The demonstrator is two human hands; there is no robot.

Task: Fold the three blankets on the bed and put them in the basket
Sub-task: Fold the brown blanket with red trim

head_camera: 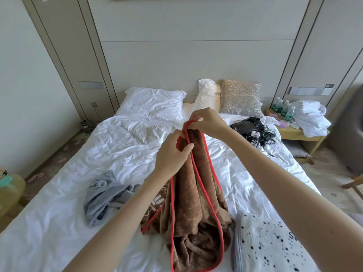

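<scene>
Closest to the camera, at the lower right, a white blanket [265, 242] with dark speckles and a pale blue-grey border lies on the bed [59, 232], just beside the bunched lower end of the brown blanket [196, 213]. The brown blanket, edged in red, is lifted at its upper end and hangs in long folds from both hands down onto the white sheet near the middle of the bed.

The right hand [208, 122] is the higher one. Its thumb and fingertips are closed tight in a pinch on the red hem at the very top. The left hand [172, 152] sits just below and to the left, with its fingers curled and its thumb pressed in, gripping the same red edge. The two hands are nearly touching.

A grey blanket [102, 197] lies crumpled on the sheet to the left, close to the brown one.

Farther back are a white pillow [153, 103], a patterned cushion [240, 98] and a black device with tangled cables [247, 125]. Beside the bed, a nightstand [294, 132] holds water bottles [282, 109] and a heap of white cloth [310, 118].
</scene>
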